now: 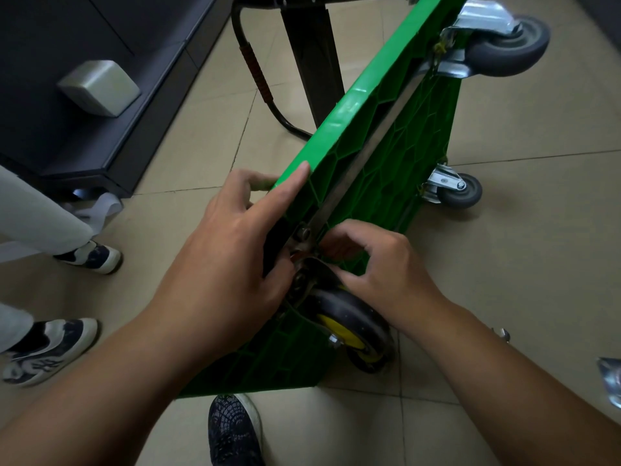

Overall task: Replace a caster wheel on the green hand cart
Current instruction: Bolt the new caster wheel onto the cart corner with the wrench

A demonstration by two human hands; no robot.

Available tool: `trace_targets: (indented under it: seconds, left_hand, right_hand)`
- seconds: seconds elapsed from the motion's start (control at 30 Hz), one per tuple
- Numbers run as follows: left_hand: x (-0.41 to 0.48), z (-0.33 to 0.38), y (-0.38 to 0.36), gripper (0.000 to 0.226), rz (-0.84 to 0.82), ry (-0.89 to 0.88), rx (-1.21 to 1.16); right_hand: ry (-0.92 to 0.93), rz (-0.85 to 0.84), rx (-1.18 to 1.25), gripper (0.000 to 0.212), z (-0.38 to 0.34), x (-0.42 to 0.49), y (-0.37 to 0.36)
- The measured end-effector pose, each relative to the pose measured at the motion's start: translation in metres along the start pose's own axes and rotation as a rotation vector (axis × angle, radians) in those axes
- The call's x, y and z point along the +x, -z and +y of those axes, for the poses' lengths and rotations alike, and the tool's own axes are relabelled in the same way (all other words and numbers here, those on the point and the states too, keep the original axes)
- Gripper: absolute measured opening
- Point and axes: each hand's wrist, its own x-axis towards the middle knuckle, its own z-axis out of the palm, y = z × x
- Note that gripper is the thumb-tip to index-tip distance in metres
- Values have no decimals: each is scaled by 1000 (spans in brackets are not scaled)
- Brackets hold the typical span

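While the green hand cart (pixel 386 156) is lying tipped on its side on the tiled floor (pixel 524 257), ribbed underside facing right, both hands are working at its near corner. The left hand (pixel 228 250) is gripping the cart's top edge: index finger lying straight along the rim, other fingers curling over the far side, thumb pressing down by the mount. The right hand (pixel 379 267) is curling its fingers and pinching the metal bracket of the caster wheel (pixel 349 317), a black tyre with a yellow hub, which is sitting against the underside at that corner. What the fingertips are turning is hidden. A bolt head (pixel 305 233) is showing just above, between the two hands. Two grey casters (pixel 507 45) (pixel 458 191) are sticking out at the far end. The black cart handle (pixel 257 72) is lying on the floor behind the deck. Another person's shoes (pixel 50 351) are standing at left.
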Motion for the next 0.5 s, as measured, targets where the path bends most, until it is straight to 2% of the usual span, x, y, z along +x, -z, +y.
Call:
trace_targets:
  seconds: [0.13,0.3,0.5]
  left_hand:
    - [0,-1,-1,85,-6,-2,4]
    - [0,-1,-1,86,-3,-2,8]
    - [0,-1,-1,87,-9,3,10]
  right_hand:
    - [29,11,-65,15,1,0,-1]
    - [-50,21,-25,14,5,-4,-3]
    - [-31,38,45,22,3,-2,-2]
